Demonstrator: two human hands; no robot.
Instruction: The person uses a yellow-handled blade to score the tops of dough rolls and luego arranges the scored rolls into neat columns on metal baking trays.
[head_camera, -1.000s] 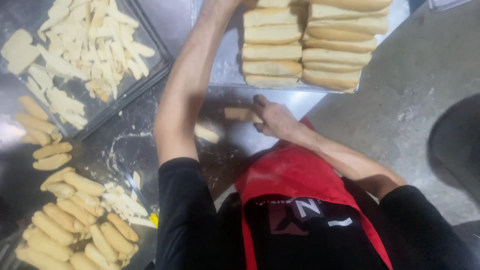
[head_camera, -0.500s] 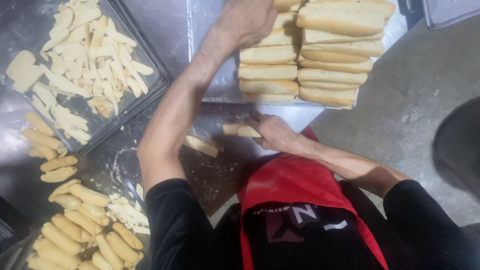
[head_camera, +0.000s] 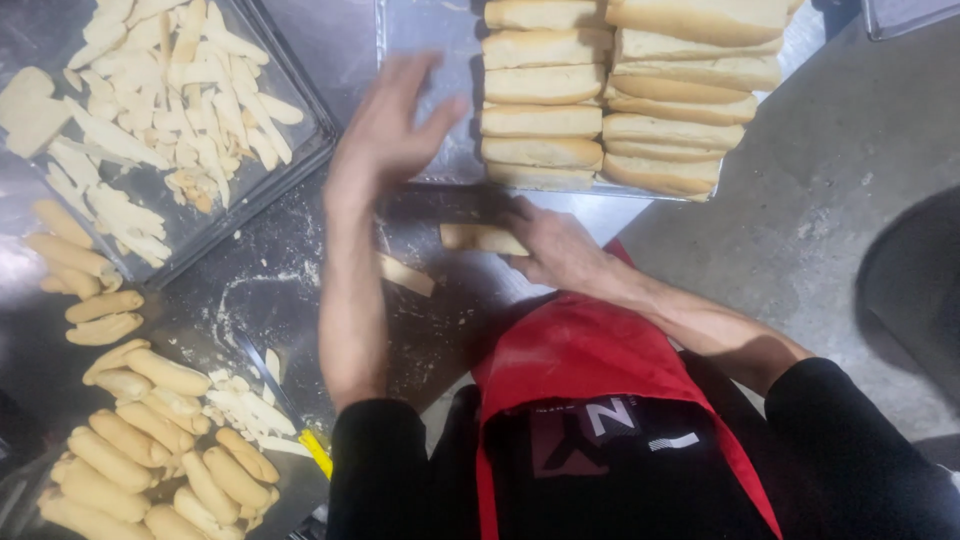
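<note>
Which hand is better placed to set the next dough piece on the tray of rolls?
Right, probably. The right hand already rests on a dough piece just below the tray of shaped rolls. The left hand hangs open and empty over the tray's bare part, holding nothing.

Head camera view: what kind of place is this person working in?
Probably a bakery's work area. A metal tray holds rows of pale shaped dough loaves, a floured dark metal worktable carries piles of small rolled dough pieces, and the worker wears a red apron.
</note>
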